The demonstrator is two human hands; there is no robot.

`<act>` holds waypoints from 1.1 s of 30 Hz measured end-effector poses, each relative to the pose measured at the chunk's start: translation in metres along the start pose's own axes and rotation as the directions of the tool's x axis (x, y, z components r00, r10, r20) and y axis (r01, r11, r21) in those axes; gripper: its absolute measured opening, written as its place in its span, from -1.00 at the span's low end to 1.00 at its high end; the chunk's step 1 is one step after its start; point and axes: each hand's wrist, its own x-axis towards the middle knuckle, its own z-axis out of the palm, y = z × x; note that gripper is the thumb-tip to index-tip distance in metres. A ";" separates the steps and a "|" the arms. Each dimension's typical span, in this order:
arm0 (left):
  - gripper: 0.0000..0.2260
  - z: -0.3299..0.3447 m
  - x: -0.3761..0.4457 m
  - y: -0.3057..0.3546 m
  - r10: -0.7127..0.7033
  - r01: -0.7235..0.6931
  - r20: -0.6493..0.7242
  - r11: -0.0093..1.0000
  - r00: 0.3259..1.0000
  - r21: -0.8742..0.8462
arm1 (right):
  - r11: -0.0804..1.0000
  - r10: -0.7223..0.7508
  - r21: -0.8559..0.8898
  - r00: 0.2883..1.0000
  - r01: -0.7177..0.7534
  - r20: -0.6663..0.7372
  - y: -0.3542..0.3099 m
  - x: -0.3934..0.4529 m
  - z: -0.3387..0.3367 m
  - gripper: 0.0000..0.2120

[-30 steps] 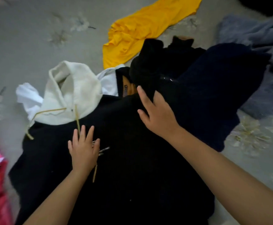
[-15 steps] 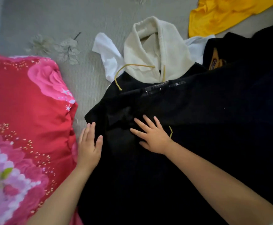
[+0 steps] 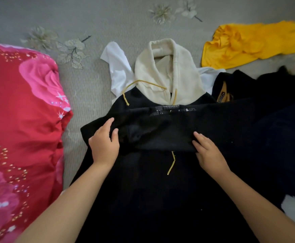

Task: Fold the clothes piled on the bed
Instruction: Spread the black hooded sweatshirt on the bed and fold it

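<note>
Clearly, the fingers of the left hand [image 3: 104, 146] were curled over the edge of a folded black sleeve [image 3: 160, 135], with the thumb on top, so this hand pinched the cloth. The fingers of the right hand [image 3: 209, 153] lay nearly straight and pressed flat on the other end of the same sleeve, gripping nothing. The sleeve lay across the chest of a black hoodie [image 3: 160, 199], spread on the grey bed cover [image 3: 94, 95], with its cream hood [image 3: 169, 72] pointing away from the person. A yellow drawstring [image 3: 171, 163] came out below the sleeve. Beside it lay more dark clothes [image 3: 274, 111], a yellow garment [image 3: 248, 42] and a red flowered quilt [image 3: 20, 120]. I judged that the sleeve could slide back if the flat hand lifted early, and the thick cloth could wrinkle underneath, or the cord could get trapped in the fold.
</note>
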 end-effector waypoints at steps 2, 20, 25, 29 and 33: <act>-0.68 -0.002 -0.011 -0.014 0.037 -0.037 -0.035 0.999 0.999 0.008 | 0.998 -0.057 -0.003 0.998 0.057 -0.024 0.000 -0.010 -0.001 -0.46; -0.51 -0.029 -0.139 -0.087 -0.418 0.392 0.020 0.868 0.908 0.306 | 0.981 -0.178 0.127 0.928 0.144 0.326 -0.066 -0.028 0.013 -0.22; -0.46 -0.040 -0.197 -0.105 -0.719 0.710 -0.046 0.671 0.693 0.212 | 0.873 -0.486 0.110 0.866 0.475 0.120 -0.122 -0.001 0.004 -0.38; -0.48 -0.046 -0.189 -0.109 -0.686 0.677 -0.063 0.727 0.725 -0.117 | 0.796 -0.605 0.099 0.780 0.597 0.161 -0.160 0.030 -0.005 -0.33; -0.66 -0.066 -0.179 -0.107 -0.609 0.587 -0.199 0.793 0.768 -0.165 | 0.826 -0.529 0.049 0.741 0.562 0.413 -0.176 0.044 -0.010 -0.17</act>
